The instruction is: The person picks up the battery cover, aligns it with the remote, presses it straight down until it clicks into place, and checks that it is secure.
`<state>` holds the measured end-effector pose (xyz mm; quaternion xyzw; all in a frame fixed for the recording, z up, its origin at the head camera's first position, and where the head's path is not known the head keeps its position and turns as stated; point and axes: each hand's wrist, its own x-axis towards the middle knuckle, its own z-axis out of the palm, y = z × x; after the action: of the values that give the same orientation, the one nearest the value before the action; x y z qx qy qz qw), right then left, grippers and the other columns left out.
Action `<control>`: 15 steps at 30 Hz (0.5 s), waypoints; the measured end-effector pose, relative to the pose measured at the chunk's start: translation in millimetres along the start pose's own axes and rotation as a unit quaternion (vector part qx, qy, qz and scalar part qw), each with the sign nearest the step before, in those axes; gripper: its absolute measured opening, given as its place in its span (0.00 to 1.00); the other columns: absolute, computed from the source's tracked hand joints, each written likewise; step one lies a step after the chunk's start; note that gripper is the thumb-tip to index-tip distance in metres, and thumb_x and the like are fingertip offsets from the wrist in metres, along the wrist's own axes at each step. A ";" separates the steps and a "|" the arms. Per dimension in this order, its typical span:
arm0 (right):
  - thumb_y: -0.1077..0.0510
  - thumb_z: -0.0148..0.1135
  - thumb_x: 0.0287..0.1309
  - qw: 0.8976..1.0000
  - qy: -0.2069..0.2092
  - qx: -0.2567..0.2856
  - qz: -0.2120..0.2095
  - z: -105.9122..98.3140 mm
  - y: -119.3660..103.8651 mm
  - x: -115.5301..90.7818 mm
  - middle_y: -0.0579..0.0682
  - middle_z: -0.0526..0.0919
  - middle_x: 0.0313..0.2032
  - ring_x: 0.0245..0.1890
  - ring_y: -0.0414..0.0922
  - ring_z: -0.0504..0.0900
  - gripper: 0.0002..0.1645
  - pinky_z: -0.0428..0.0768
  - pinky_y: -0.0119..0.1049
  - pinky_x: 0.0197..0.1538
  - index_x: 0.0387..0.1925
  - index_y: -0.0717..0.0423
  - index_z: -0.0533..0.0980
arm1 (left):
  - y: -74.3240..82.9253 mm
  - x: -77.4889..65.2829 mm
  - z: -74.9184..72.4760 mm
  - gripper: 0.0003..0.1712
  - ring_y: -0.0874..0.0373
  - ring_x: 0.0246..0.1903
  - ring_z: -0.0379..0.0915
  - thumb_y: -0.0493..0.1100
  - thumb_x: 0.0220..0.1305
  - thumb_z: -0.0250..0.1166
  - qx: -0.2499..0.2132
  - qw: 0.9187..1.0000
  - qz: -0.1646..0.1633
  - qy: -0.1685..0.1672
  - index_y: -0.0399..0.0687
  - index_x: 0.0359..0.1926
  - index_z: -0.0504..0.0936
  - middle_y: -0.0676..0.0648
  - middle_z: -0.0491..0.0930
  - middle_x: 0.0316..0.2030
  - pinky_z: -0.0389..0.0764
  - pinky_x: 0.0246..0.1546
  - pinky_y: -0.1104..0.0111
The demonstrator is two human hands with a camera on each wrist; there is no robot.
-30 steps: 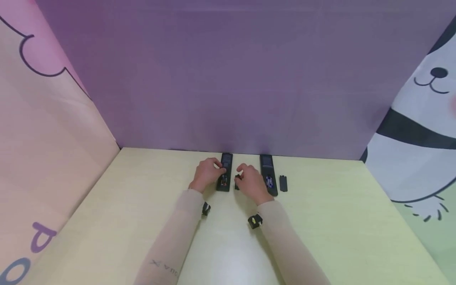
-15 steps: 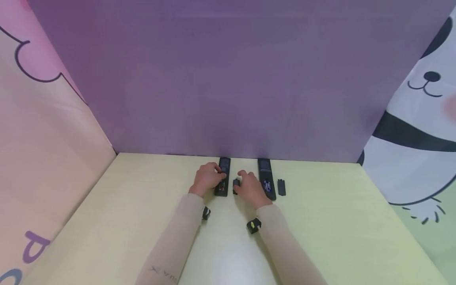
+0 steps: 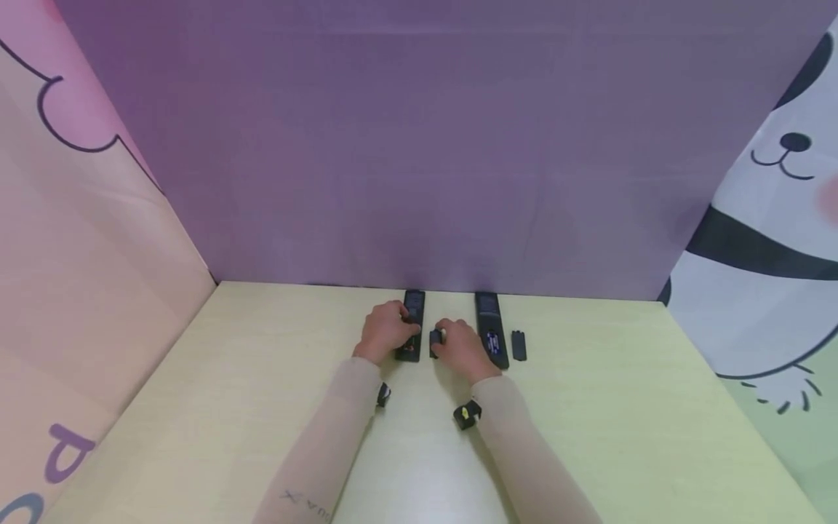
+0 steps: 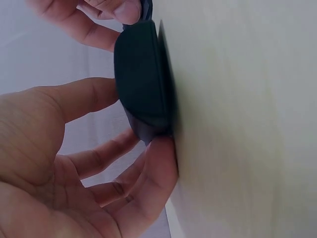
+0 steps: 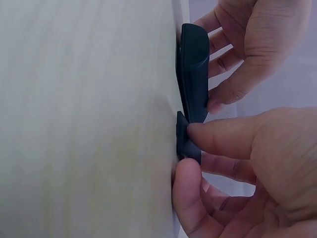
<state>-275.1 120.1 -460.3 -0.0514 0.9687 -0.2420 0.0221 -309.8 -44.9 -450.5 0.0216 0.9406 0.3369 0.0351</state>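
Note:
My left hand (image 3: 382,333) holds a black remote control (image 3: 414,302) lying back-up on the table. Its thumb presses the top while curled fingers touch the far side, as the left wrist view of the remote control (image 4: 140,74) shows. The battery compartment is partly hidden under the hand, with some reddish colour showing. Just right of that remote control, my right hand (image 3: 463,351) pinches a small black battery cover (image 5: 184,141) between thumb and fingers, low at the tabletop. The cover stands close beside the remote control; whether they touch I cannot tell.
Another black remote control (image 3: 487,306) lies to the right, its compartment open with blue batteries (image 3: 493,341) inside. A second battery cover (image 3: 519,346) lies beside it. A purple wall (image 3: 419,145) rises behind the pale table (image 3: 294,320).
My right fingers have closed down onto the battery cover, which they hovered over before. The left hand has shifted slightly right over the remote control. The head view has tilted a little.

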 end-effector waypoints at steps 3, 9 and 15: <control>0.57 0.66 0.65 1.000 0.001 0.002 -0.003 -0.2 -0.4 -0.2 0.63 0.81 0.52 0.43 0.52 0.79 0.25 0.80 0.50 0.52 0.62 0.60 0.76 | -0.4 1.1 1.4 0.20 0.50 0.37 0.80 0.51 0.60 0.74 0.001 1.000 -0.003 0.002 0.44 0.46 0.82 0.42 0.85 0.43 0.80 0.39 0.61; 0.58 0.66 0.66 1.000 0.004 0.008 -0.001 -0.9 -0.6 -1.5 0.61 0.81 0.50 0.41 0.50 0.78 0.24 0.79 0.48 0.49 0.61 0.60 0.76 | 2.1 0.6 2.2 0.20 0.49 0.38 0.81 0.50 0.60 0.74 -0.005 1.000 -0.007 0.006 0.44 0.48 0.82 0.41 0.85 0.44 0.82 0.40 0.60; 0.58 0.66 0.66 1.000 0.004 0.007 -0.001 -1.0 -0.2 -2.2 0.60 0.82 0.48 0.40 0.50 0.77 0.24 0.79 0.48 0.49 0.60 0.60 0.75 | 3.9 -1.5 2.6 0.21 0.48 0.40 0.81 0.49 0.60 0.74 -0.017 1.000 -0.019 0.006 0.44 0.49 0.81 0.40 0.85 0.46 0.82 0.41 0.60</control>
<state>-273.0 120.7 -459.3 -0.0515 0.9670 -0.2490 0.0182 -308.0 -40.4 -449.9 0.0012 0.9351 0.3527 0.0358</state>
